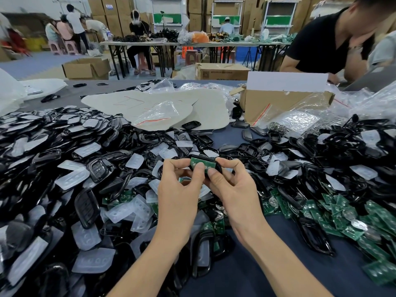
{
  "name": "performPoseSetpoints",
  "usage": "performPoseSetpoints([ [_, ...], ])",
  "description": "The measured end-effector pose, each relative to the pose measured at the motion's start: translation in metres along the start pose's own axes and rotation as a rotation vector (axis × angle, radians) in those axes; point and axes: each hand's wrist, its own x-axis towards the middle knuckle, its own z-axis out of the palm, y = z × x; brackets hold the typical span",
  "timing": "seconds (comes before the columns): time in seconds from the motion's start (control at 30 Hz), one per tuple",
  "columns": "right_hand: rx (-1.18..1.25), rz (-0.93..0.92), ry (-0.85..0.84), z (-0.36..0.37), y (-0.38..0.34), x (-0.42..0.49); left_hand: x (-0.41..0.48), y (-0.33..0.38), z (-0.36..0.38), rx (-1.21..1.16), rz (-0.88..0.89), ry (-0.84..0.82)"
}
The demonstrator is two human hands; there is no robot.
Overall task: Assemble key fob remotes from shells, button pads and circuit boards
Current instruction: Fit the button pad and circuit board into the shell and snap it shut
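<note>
Above the middle of the table, my left hand [179,185] and my right hand [233,185] together hold one black key fob shell [217,162] with a green circuit board [198,162] lying in it. Both thumbs press on the board's face. Black shells [64,133] are heaped on the left and far right. Translucent white button pads [72,179] lie scattered among them. Loose green circuit boards [334,213], some with round coin cells, are piled at the right front.
A cardboard box [276,103] with a white flap stands at the back right beside clear plastic bags [300,118]. Pale flat sheets [171,103] lie mid-table. A person in a black shirt [321,39] leans over the far right edge. Other workers sit at tables behind.
</note>
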Motion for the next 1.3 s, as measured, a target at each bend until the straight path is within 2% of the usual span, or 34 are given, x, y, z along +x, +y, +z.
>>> performPoseSetpoints([
  [0.43,-0.004,0.004,0.009,0.000,0.001,0.003,0.000,0.002,0.001,-0.034,-0.004,0.008],
  [0.63,-0.028,-0.024,0.046,-0.004,-0.003,0.004,0.001,0.002,-0.001,-0.029,-0.037,-0.116],
  [0.77,-0.244,-0.086,-0.003,-0.006,-0.010,0.003,0.003,0.004,-0.003,-0.006,0.022,-0.108],
  [0.97,-0.614,-0.177,-0.028,-0.006,-0.010,0.001,0.004,0.008,-0.008,0.153,0.182,-0.156],
  [1.13,-0.748,-0.152,-0.061,-0.010,-0.010,0.002,0.006,0.009,-0.009,0.246,0.177,-0.212],
  [1.3,-0.667,-0.102,-0.124,-0.003,-0.006,0.000,0.008,0.017,-0.017,0.349,0.140,-0.262],
])
